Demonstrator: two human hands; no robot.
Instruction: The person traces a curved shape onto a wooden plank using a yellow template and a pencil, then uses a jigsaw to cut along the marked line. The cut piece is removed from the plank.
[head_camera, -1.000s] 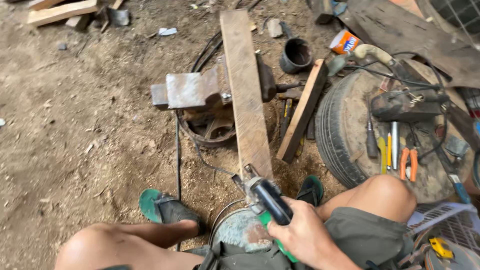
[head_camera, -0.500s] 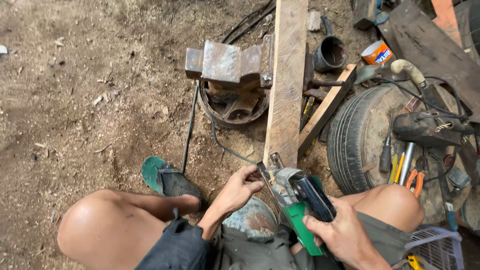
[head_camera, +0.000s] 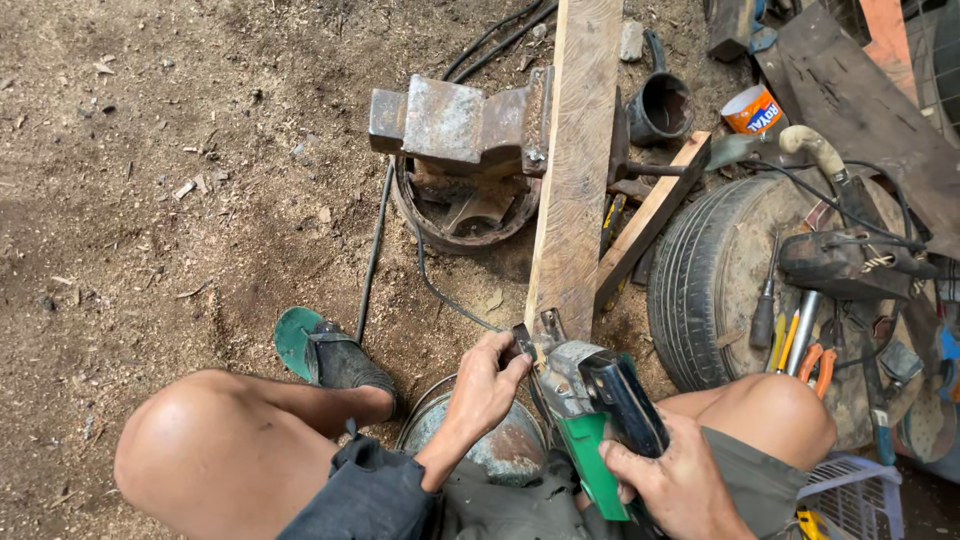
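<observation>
On sawdust-strewn dirt ground (head_camera: 150, 200), both hands grip a green power tool (head_camera: 600, 420).

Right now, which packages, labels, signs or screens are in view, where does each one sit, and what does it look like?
Tin can: on the ground at upper right, beyond the tyre and beside the dark pot; round, lying tilted, with an orange, white and blue printed label.
No signs or screens in view.

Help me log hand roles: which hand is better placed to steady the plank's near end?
Left. The left hand already touches the plank end beside the power tool, while the right hand grips the tool's body.
</observation>
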